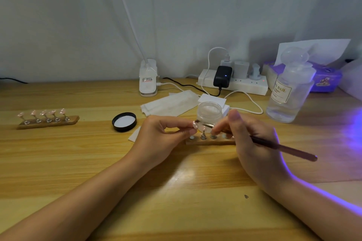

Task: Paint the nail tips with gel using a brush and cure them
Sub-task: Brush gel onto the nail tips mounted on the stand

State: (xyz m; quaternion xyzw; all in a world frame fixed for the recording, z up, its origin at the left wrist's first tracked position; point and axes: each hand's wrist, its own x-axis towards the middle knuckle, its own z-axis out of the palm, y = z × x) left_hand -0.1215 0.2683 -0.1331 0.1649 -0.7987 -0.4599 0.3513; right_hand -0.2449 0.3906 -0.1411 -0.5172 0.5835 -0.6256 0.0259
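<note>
We pinch one nail tip in our left hand and brush it with the brush held in our right hand, near the open gel jar, while five pink tips wait far left, maybe done.

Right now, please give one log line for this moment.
step: painting gel | left hand: pinches nail tip | right hand: holds brush, bristles at tip | gel jar: open, behind | lid: on table
</note>
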